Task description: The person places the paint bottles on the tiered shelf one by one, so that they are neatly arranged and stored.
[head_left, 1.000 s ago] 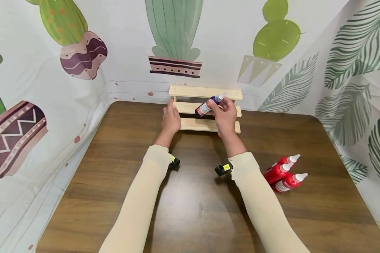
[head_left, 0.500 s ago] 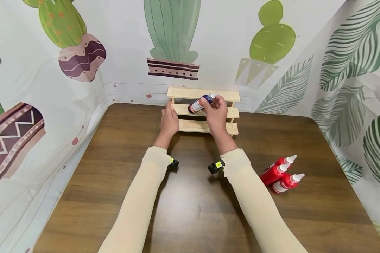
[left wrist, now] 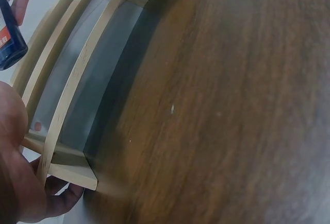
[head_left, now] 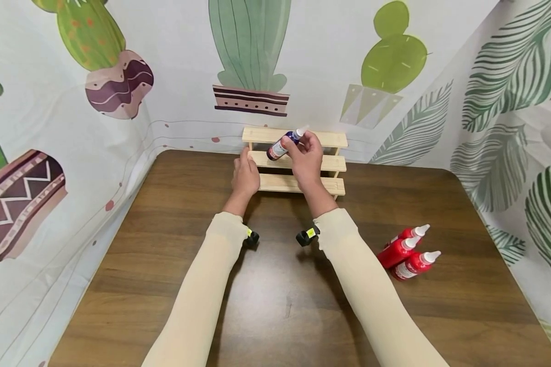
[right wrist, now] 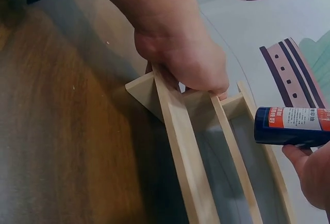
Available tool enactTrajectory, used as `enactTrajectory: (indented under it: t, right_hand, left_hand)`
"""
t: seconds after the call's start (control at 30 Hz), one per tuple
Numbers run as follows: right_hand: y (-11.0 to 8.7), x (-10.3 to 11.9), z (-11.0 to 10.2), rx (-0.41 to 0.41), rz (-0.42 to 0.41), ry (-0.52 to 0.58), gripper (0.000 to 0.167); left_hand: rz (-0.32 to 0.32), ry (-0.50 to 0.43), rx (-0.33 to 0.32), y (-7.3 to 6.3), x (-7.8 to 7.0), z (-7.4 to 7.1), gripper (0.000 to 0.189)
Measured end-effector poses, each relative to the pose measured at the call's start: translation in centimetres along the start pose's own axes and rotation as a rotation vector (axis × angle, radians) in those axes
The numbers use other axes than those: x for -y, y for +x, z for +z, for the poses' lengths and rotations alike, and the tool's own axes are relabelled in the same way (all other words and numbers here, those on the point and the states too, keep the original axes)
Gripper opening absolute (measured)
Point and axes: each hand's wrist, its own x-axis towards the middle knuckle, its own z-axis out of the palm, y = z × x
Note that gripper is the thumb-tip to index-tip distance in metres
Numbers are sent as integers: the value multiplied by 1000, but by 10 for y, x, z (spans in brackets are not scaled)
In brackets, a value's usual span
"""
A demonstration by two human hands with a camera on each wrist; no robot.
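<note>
A dark-blue, white-nozzled cylindrical bottle (head_left: pixel 279 148) is held tilted by the right hand (head_left: pixel 308 157) above a three-tiered, pale wooden rack (head_left: pixel 279 182), whose left end is gripped by the left hand (head_left: pixel 246 175).

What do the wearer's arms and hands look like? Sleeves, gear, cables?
Left hand and right hand: bare, no gloves. Long, plain cream sleeves, edges slightly wavy at the wrists. Small black unit at each inner wrist, with a yellow-green patch. No cables visible.

Cream sleeves (head_left: pixel 196 288); black wrist cameras (head_left: pixel 253 239) (each with a yellow patch (head_left: pixel 310 233)).
</note>
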Motion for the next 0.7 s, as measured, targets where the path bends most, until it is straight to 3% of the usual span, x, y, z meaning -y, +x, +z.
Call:
enactTrajectory:
  t: [0.4, 0.7]
  right_hand:
    - [9, 7, 15, 29, -87, -73, 42]
    - [16, 7, 24, 45, -91, -94, 42]
  left_hand:
    - [2, 10, -8, 1, 2, 2, 53]
    - [-4, 4, -14, 1, 2, 0, 53]
